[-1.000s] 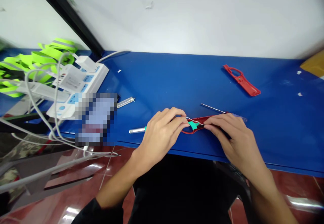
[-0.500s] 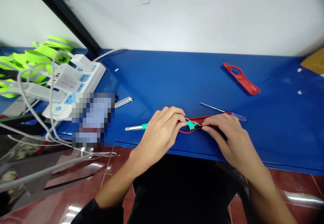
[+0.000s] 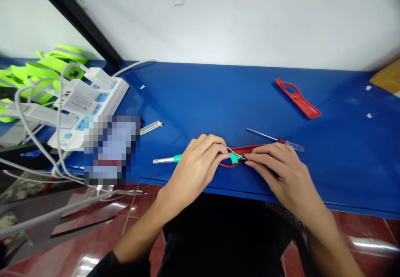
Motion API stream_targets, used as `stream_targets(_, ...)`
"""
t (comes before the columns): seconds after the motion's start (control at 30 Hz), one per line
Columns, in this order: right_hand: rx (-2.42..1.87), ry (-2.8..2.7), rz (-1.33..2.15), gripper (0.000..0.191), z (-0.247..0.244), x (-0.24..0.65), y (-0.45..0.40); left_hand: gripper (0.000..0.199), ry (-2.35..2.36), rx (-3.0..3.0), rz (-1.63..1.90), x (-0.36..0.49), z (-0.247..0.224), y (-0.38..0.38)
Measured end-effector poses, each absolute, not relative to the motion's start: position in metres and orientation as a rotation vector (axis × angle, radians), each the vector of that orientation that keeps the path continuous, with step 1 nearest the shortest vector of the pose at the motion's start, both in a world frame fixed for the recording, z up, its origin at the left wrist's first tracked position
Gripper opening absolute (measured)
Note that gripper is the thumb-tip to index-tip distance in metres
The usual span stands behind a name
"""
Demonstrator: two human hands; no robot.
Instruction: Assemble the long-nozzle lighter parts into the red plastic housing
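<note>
My left hand [image 3: 196, 164] and my right hand [image 3: 276, 168] both pinch a red plastic frame [image 3: 250, 149] near the table's front edge, and their fingers hide much of it. A teal piece [image 3: 233, 158] sits on the frame between my fingertips, with a thin white wire [image 3: 233, 150] looped over it. Just left of my left hand lies a silver metal pen-like tool with a teal band [image 3: 165, 159], its far end hidden under that hand. Beyond my right hand rests a screwdriver with a red and clear handle [image 3: 278, 138]. Another red plastic frame [image 3: 296, 103] lies farther back.
The blue table [image 3: 203, 101] runs along a white wall. At left stand a white power strip [image 3: 93, 97], tangled white cables, neon yellow reflective strips [image 3: 40, 70] and a pixelated object [image 3: 111, 149]. A short metal tube [image 3: 151, 127] lies nearby; cardboard [image 3: 386, 79] shows far right.
Both hands have shifted slightly left with the red frame, and the teal piece has moved with them. The whole view has also drifted a little.
</note>
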State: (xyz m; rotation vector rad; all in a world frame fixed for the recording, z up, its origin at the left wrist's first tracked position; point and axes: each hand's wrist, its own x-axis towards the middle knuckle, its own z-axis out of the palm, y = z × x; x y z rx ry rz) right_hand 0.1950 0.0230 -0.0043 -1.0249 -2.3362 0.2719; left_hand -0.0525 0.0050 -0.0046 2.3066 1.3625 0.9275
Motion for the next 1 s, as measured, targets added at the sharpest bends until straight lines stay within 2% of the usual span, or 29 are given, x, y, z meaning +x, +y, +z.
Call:
stream_targets(0.1,-1.037,-2.328,0.245,0.017,-0.0048,0.1943,0.0228,0.010,1.344,2.319,0.914,-0.0523,-0.0040,0.0047)
stream_targets(0.27,-1.025,-2.348,0.274,0.009,-0.0017,0.1935,0.0220,0.011,1.356,2.269,0.929,-0.0505,-0.0038,0.0031)
stream_targets(0.53,-1.033,-2.393,0.160,0.007,-0.0010,0.1902,0.0220,0.011,1.336,2.244,0.931,-0.0500,-0.0037,0.0013)
stream_targets(1.0,-1.062,-2.357,0.272,0.019,-0.0007,0.1936,0.0210,0.010,1.361,2.199,0.897,-0.0528,-0.0052,-0.0021)
